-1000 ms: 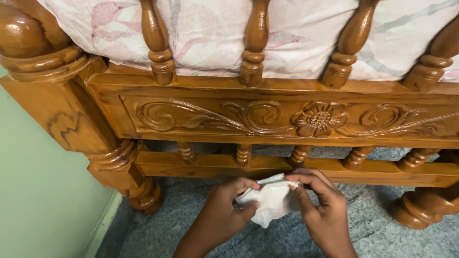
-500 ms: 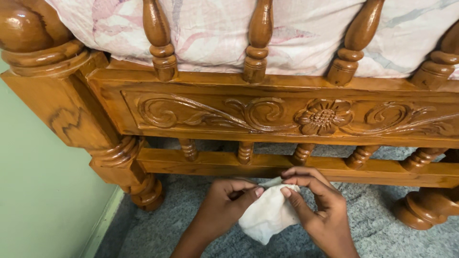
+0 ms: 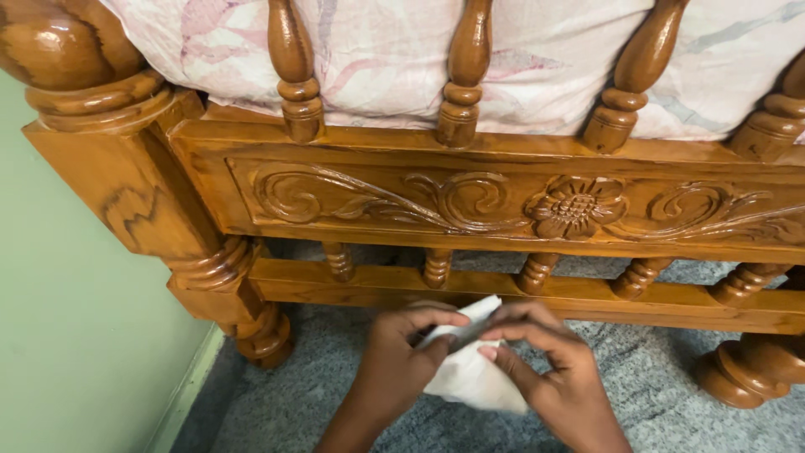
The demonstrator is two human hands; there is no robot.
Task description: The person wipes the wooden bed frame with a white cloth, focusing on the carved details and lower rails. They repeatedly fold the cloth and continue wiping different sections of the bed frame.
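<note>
Pinching a white cloth (image 3: 470, 377) between them, left hand (image 3: 402, 356) and right hand (image 3: 558, 377) meet low over the grey floor (image 3: 671, 403), cloth just below the bed frame's bottom rail (image 3: 377, 285), both hands equally near.

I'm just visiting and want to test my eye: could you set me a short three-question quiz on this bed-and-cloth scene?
1. True or false: both hands grip the white cloth.
2. Which carving sits on the bed frame's panel? A) a flower B) a bird C) a star
3. Fill in: the cloth is held just in front of the frame's lower ____.

Key:
1. True; the left hand and right hand pinch it between fingertips.
2. A, the carved flower.
3. Rail, above the grey floor.
</note>
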